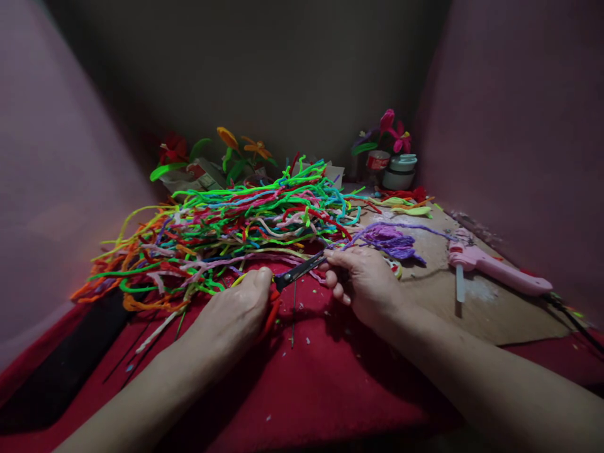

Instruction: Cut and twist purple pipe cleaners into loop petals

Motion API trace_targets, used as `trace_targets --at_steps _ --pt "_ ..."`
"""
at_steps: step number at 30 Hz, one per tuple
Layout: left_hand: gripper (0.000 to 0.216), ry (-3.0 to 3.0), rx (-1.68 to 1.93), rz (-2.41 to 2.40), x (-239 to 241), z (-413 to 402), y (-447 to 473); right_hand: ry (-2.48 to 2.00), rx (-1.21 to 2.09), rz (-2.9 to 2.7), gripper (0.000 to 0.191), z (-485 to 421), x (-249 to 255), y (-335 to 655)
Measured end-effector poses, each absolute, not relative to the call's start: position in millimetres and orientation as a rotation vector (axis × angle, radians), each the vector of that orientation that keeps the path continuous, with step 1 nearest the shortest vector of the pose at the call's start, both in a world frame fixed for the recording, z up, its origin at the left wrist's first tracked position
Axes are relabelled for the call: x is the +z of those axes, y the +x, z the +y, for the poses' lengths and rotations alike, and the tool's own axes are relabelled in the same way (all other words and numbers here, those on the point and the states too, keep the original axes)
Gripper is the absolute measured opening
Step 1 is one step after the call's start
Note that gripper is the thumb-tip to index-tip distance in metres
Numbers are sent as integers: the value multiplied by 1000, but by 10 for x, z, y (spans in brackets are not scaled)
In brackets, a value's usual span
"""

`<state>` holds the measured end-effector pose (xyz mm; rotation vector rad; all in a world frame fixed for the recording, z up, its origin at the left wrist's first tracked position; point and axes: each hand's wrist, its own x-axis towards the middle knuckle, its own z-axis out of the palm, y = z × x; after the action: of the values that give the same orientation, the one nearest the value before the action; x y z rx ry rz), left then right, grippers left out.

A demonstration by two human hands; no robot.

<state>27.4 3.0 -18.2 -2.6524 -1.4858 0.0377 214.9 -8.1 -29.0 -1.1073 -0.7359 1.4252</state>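
Observation:
My left hand is wrapped round the red handles of a pair of scissors, whose dark blades point right and away from me. At the blade tips, my right hand pinches a purple pipe cleaner, which runs off to the right towards the glue gun. Whether the blades touch it I cannot tell. Behind both hands lies a large heap of coloured pipe cleaners. Just beyond my right hand, a bundle of purple and lilac petal shapes rests on a cardboard sheet.
A pink hot glue gun lies on the cardboard, its cord trailing right. Fuzzy flowers stand at the back, near a lidded jar. A black flat object lies left on the red cloth, with thin wires and scraps nearby.

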Motion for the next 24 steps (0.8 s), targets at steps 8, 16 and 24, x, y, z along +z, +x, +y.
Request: trace_targets --at_steps 8,16,24 --pt "21 -2666 102 -1496 -146 7 317 -1070 1438 -726 22 -67 -297 2155" --pt "14 -2703 27 -1533 -180 17 323 -1107 1416 -723 22 -67 -286 2159" --pt "18 -2689 88 -1499 -182 0 317 -1181 1400 -742 25 -68 -270 2152"
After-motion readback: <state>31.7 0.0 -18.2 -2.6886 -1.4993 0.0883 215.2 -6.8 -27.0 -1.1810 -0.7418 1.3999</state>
